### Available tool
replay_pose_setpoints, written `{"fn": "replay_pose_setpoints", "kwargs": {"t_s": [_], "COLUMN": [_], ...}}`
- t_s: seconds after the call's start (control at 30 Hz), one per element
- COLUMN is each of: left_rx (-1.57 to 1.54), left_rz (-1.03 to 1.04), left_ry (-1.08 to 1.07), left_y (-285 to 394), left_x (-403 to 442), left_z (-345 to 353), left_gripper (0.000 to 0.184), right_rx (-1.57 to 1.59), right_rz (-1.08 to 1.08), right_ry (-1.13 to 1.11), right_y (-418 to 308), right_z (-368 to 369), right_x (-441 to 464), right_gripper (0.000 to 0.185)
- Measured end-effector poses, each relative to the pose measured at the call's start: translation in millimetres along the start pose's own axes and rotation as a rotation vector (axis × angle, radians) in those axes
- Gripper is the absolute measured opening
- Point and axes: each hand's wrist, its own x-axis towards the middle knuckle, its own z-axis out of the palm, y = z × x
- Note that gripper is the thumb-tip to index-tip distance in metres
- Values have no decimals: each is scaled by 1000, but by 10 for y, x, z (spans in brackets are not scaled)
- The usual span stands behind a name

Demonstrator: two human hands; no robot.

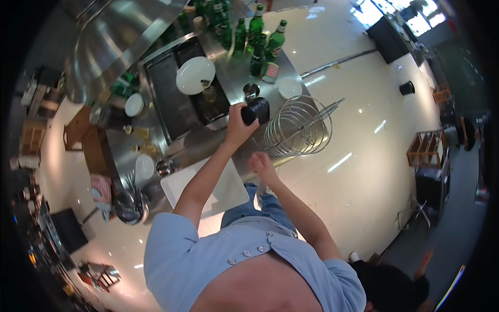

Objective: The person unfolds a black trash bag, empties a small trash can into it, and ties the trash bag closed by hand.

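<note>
My left hand (240, 128) is wrapped round a black, rounded cylinder-like object (255, 111) over the steel counter. What kind of object it is, I cannot make out. Just beyond it stands a small shiny metal cup (251, 91). Lower down, near the counter's front edge, my right hand (261, 165) is smeared by motion; its fingers look bent, and nothing shows in them. To the right of both hands is a coiled wire rack (299, 127) at the counter's edge. A white board or tray (228, 190) lies below my left forearm.
Several green bottles (255, 31) and a small can (270, 73) stand at the back. A white oval plate (193, 73) rests over the dark grill (171, 99). A white dish (290, 88) sits by the rack. At upper left hangs a large metal hood (114, 41).
</note>
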Motion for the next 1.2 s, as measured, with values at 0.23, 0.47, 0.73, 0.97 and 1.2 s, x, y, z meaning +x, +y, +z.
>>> {"fn": "replay_pose_setpoints", "kwargs": {"t_s": [0.23, 0.47, 0.73, 0.97, 1.2], "left_rx": [-951, -1881, -2120, -2159, -2167], "left_rz": [-582, -625, -700, -402, -215], "left_ry": [110, 442, 550, 433, 272], "left_y": [352, 649, 734, 527, 312], "left_x": [-1336, -2058, -2732, -3224, -3527], "left_z": [-627, -888, -809, -836, -1284], "left_gripper": [51, 62, 70, 67, 81], "right_rx": [783, -19, -170, -247, 76], "right_rz": [554, 30, 162, -59, 154], "right_ry": [-435, -687, -851, -759, -695], "right_y": [-620, -714, -1019, -489, -750], "right_z": [108, 171, -8, -331, -159], "right_x": [-87, -312, -497, -90, -224], "right_gripper": [36, 35, 31, 26, 22]}}
